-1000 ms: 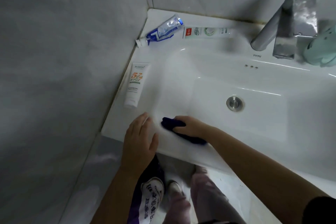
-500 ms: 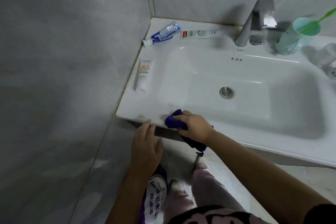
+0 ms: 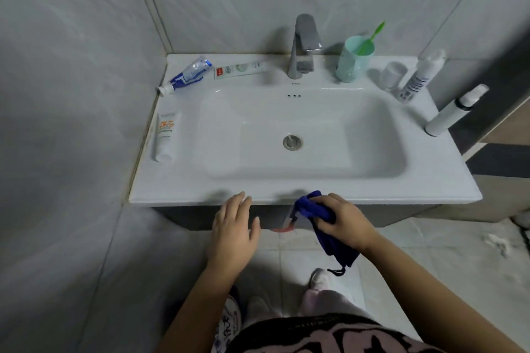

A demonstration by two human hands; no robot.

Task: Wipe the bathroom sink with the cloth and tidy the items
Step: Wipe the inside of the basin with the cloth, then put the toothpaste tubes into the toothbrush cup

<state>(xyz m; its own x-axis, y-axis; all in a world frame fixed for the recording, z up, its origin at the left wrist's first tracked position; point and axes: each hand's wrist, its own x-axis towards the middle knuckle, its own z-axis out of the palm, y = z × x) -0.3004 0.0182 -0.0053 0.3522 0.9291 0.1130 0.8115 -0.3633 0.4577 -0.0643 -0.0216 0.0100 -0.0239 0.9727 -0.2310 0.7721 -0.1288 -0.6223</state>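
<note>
Here, blue cloth (image 3: 314, 210) bunched in right hand (image 3: 342, 219), at sink (image 3: 372, 195) front edge

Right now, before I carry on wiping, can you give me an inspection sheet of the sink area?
Surface: white sink, drain in the middle of the basin.
Job's things: blue cloth at the front rim, part of it hanging below.
Clutter: crumpled tube, toothpaste tube and sunscreen tube lying on the left; cup with toothbrush, glass, white bottle and spray bottle on the right.
Hands: left hand holds nothing, fingers straight, tips at the front rim; right hand grips the cloth.
Cables: nothing seen.
Surroundings: tap at the back rim; grey tiled walls behind and to the left.
</note>
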